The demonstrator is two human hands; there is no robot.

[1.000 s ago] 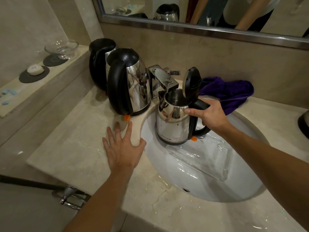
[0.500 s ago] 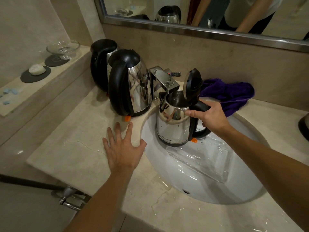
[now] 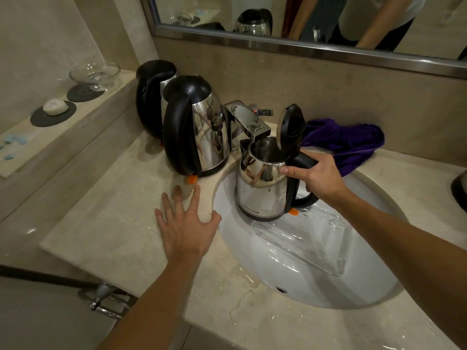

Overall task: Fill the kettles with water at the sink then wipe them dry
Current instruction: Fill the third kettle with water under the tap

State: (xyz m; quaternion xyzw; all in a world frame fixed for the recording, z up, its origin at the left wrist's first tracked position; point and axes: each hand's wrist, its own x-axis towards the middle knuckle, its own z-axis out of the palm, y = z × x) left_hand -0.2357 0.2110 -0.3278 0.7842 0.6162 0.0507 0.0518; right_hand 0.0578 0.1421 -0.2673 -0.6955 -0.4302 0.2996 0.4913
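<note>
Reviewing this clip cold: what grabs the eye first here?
The open-lidded steel kettle, held by its black handle in the right hand under the faucet over the white sink. Then the left hand flat on the counter, below two closed kettles.

The only lettering stands low on the steel wall of the open kettle (image 3: 262, 188), just above its black base: a small dark line of print, perhaps a brand word followed by a few characters, too small and blurred to read with certainty. Nothing else carries legible text.
</note>
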